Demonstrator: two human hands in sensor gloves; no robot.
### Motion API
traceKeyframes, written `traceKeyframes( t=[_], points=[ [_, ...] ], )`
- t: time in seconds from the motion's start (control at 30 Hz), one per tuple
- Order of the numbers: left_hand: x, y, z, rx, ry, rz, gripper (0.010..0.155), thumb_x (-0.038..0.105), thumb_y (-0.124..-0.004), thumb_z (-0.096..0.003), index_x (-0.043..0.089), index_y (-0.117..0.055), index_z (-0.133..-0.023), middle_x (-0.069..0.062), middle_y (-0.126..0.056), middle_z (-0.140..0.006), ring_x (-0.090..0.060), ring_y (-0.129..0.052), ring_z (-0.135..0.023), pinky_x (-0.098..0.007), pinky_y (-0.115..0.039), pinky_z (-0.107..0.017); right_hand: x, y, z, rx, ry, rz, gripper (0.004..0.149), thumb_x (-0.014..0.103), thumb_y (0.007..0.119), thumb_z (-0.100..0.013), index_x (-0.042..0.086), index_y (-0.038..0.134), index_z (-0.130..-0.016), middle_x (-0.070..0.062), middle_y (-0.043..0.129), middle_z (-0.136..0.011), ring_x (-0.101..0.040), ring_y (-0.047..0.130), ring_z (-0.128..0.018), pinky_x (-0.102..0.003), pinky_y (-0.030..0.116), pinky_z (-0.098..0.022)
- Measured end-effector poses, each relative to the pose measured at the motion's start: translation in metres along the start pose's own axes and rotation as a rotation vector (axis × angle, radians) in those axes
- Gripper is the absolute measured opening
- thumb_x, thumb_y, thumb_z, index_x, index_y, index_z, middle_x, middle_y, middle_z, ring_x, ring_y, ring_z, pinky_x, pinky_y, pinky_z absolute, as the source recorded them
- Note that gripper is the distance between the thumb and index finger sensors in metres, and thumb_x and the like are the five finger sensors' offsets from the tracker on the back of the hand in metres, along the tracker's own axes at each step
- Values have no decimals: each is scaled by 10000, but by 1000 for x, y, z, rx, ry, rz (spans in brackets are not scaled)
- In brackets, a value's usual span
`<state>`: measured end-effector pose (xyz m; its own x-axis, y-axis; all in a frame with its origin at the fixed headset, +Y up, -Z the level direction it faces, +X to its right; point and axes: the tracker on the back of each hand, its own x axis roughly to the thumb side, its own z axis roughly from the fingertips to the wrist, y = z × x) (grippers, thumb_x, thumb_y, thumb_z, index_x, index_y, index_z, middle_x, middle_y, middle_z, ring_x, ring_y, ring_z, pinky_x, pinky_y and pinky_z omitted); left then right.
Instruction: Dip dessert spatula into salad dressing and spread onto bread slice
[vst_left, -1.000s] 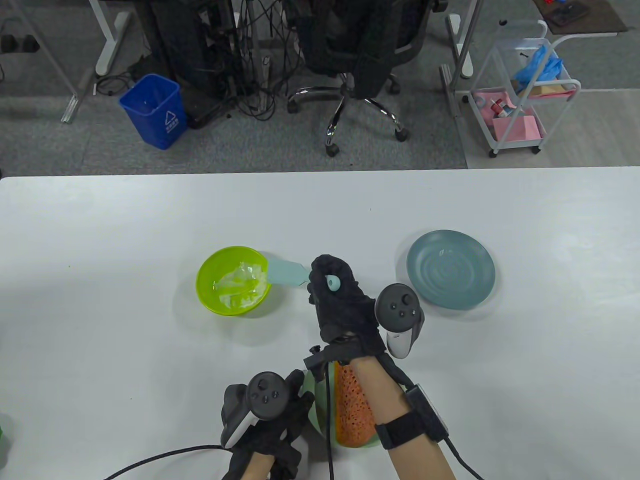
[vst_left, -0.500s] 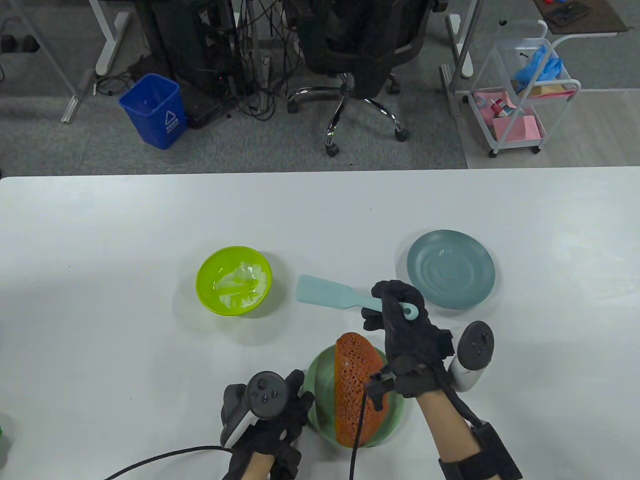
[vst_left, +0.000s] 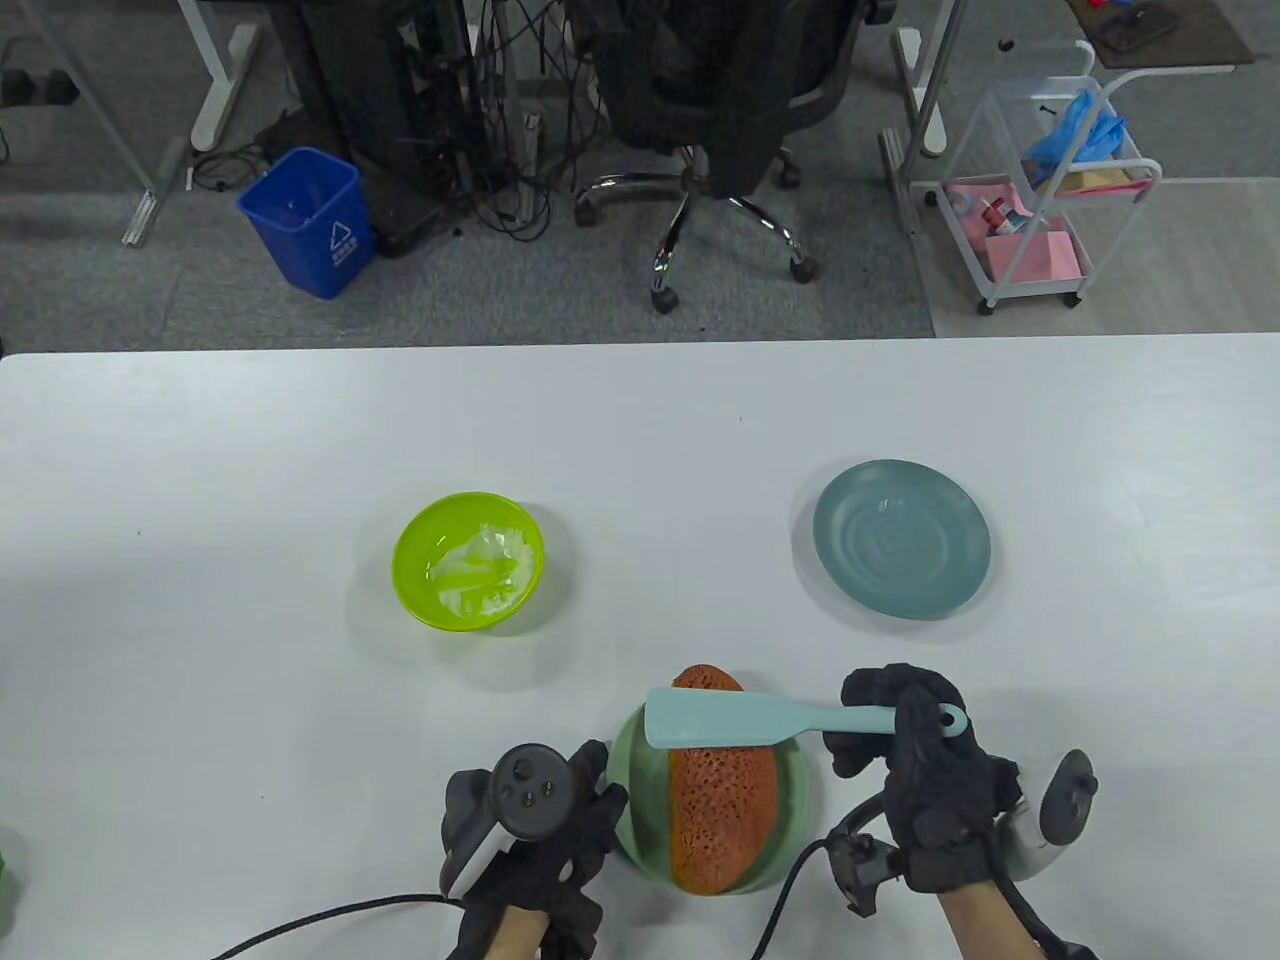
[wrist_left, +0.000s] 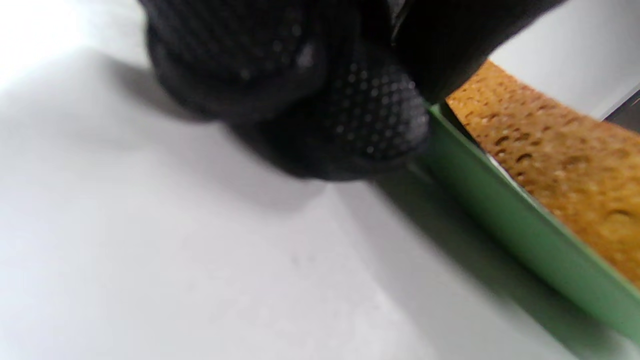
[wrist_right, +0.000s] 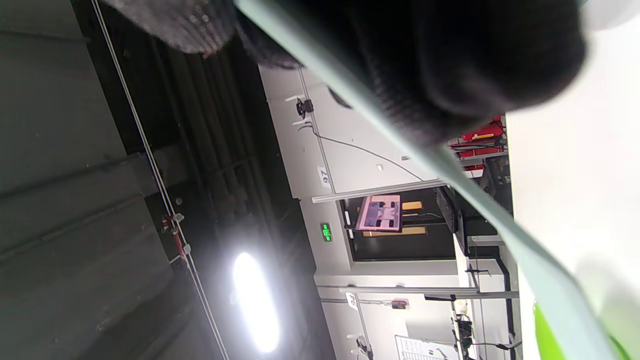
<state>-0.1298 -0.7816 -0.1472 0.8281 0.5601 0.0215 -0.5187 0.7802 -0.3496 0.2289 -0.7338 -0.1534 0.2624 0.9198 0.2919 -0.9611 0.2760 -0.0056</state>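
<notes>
A white desk (vst_left: 200, 700) seen from above, with two hands in black gloves at its near edge. The landmark is a green plate (vst_left: 628, 790) near the front middle, carrying a brown, pitted bread slice (vst_left: 722, 815) that lies lengthwise across it.

Just left of the plate rests the left hand (vst_left: 545, 850), a tracker strapped to its back. In the left wrist view, its fingertips (wrist_left: 370, 120) are down on the desk against the plate's rim (wrist_left: 500, 210); how far the fingers are curled I cannot tell, and they hold nothing visible.

Just right of the plate is the right hand (vst_left: 925, 775), fingers curled tightly round the handle of a pale blue spatula (vst_left: 740, 720). The handle's looped end pokes out past the fingers on the far right. The flat blade reaches left over the far end of the bread, lying crosswise to it; whether it touches the bread I cannot tell. The right wrist view shows only the glove close up, with the spatula (wrist_right: 500, 220) running diagonally past it.

Further back and left of the plate sits a lime green bowl (vst_left: 468, 560) holding white dressing (vst_left: 485, 565). Further back and right of the plate, well apart from the bowl, is an empty-looking grey-blue dish (vst_left: 902, 538).

Beyond the desk, far from the plate, are a blue bin (vst_left: 305, 220), an office chair (vst_left: 715, 130) and a white trolley (vst_left: 1040, 190).
</notes>
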Motion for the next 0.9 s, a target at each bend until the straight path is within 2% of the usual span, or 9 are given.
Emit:
traceKeyframes(
  t=[0.3, 0.9],
  points=[
    [0, 0, 0, -2, 1, -2, 586, 400, -796, -603, 46, -695, -1059, 23, -1019, -582, -85, -1106, -290, -254, -972, -235, -24, -22, 10, -74, 40, -57, 422, 460, 692, -592, 113, 747, -826, -251, 788, -771, -504, 917, -372, -441, 857, -193],
    [0, 0, 0, -2, 2, -4, 589, 399, -797, -603, 43, -693, -1060, 21, -1018, -583, -88, -1106, -292, -256, -972, -238, -30, -25, 16, -139, 69, -7, 402, 442, 713, -589, 115, 745, -820, -243, 777, -784, -519, 903, -395, -462, 844, -212]
  ],
)
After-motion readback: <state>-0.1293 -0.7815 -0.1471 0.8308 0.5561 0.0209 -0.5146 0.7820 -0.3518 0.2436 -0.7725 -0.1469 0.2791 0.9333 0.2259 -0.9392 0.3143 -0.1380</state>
